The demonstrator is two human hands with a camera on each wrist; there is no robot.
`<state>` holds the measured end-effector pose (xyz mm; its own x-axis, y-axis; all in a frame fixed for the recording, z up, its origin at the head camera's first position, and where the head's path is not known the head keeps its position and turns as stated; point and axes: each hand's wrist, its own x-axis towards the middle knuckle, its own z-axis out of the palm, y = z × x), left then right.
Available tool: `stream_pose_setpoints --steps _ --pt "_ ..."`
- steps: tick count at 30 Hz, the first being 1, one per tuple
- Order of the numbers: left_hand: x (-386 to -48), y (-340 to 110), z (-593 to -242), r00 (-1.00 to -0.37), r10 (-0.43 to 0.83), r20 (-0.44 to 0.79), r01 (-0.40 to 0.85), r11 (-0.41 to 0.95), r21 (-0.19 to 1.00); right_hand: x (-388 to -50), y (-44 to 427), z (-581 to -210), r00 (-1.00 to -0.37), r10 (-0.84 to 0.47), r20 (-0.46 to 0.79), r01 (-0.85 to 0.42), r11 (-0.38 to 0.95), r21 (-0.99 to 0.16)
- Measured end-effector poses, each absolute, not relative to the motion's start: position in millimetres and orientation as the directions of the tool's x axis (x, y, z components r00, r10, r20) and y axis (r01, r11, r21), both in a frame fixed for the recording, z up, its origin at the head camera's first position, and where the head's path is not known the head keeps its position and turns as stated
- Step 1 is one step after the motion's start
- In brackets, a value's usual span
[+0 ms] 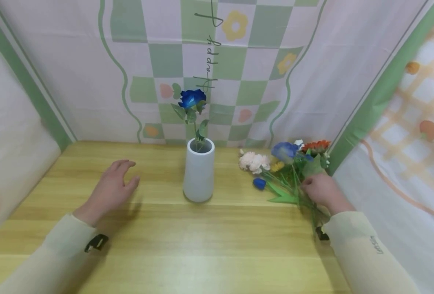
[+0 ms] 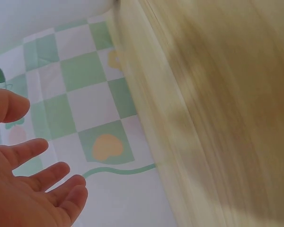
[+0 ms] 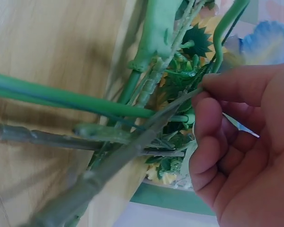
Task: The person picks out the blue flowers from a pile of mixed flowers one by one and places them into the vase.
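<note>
My right hand (image 1: 321, 188) is at the pile of artificial flowers on the right. In the right wrist view its thumb and forefinger pinch a grey-green flower stem (image 3: 92, 182); which bloom belongs to it I cannot tell. The pile includes a pale pink flower (image 1: 254, 162), a blue flower (image 1: 284, 151), an orange-red flower (image 1: 316, 146) and a blue tulip bud (image 1: 259, 183). A white vase (image 1: 198, 177) stands upright mid-table with a blue rose (image 1: 192, 99) in it. Left of the vase, my left hand (image 1: 110, 188) hovers with nothing in it, fingers loosely bent.
The wooden table (image 1: 202, 253) runs back to a checkered cloth (image 1: 158, 61) hanging behind the vase. Another patterned cloth (image 1: 404, 163) hangs close beside the flower pile on the right. A pale cloth (image 1: 11, 143) borders the left side.
</note>
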<state>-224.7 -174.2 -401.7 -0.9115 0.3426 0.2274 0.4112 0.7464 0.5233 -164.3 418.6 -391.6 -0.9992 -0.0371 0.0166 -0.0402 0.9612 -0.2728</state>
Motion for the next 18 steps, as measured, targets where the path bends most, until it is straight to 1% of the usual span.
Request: stream_pose_setpoints --steps 7,13,18 --pt "-222.4 -172.5 -403.3 -0.916 0.338 0.215 0.400 0.749 0.528 -162.9 416.2 -386.9 -0.996 0.012 0.086 -0.017 0.946 -0.324" --pt "-220.6 -168.5 -402.3 -0.912 0.348 0.216 0.408 0.724 0.556 -158.6 406.3 -377.2 -0.973 0.080 0.218 -0.007 0.928 -0.373" --pt "-216.2 -162.6 -395.8 -0.901 0.366 0.232 0.430 0.691 0.581 -154.6 394.5 -366.5 -0.949 0.113 0.294 -0.014 0.918 -0.397"
